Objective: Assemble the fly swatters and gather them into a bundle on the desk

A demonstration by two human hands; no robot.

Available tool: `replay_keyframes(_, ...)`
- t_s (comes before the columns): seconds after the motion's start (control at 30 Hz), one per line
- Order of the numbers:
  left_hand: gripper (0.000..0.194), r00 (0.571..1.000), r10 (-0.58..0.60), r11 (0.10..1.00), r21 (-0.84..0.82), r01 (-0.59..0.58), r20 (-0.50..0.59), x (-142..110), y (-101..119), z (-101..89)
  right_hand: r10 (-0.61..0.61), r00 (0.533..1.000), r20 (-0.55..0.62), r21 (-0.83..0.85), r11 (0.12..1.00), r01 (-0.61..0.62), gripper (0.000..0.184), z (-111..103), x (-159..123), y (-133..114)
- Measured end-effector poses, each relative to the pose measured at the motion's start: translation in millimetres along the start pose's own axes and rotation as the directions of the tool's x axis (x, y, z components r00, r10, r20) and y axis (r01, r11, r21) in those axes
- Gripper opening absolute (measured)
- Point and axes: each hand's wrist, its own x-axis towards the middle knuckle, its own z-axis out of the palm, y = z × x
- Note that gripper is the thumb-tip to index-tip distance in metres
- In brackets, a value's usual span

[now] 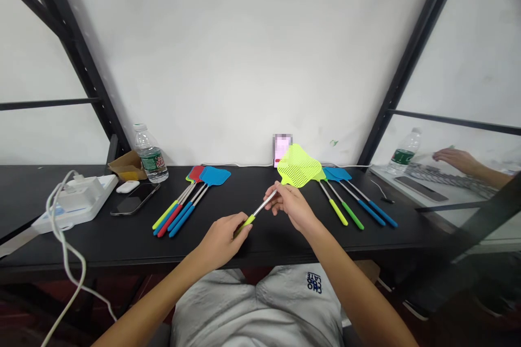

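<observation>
A yellow-green fly swatter (300, 167) is held slantwise over the black table, its perforated head up and to the right. My left hand (226, 238) is closed around its yellow handle. The fingers of my right hand (291, 203) close on the metal shaft just below the head. To the left lies a group of fly swatters (215, 175) with blue, red and yellow handles, their heads overlapping. On the right, more fly swatters (334, 173) are fanned out, with yellow, green and blue handles.
A water bottle (151, 154), a cardboard box (128, 165), a white case (127, 187) and a dark phone (135, 199) stand or lie at the left. A power strip (77, 203) trails white cables. Against the wall leans a lit phone (282, 147). Another person's hand (453, 158) shows far right.
</observation>
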Motion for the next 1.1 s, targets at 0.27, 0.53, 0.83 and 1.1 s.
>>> replay_keyframes(0.27,0.030,0.999,-0.035,0.999,0.003,0.035,0.001,2,-2,-3.2,-0.100,0.974,-0.204,0.085,0.989,0.119,0.043,-4,4,3)
replay_keyframes(0.53,0.027,1.000,-0.020,1.000,-0.003,0.020,0.001,12,-3,-0.3,-0.103,0.970,-0.220,0.051,0.992,0.117,0.043,5,5,9)
replay_keyframes(0.83,0.024,0.990,0.139,0.990,-0.035,-0.138,0.024,81,14,19.0,-0.234,0.930,-0.285,-0.103,0.972,0.213,0.046,-6,15,27)
replay_keyframes(1.1,0.040,0.983,0.182,0.974,-0.127,-0.186,-0.038,124,19,35.7,-0.121,0.915,-0.386,0.069,0.985,0.159,0.043,-20,21,21)
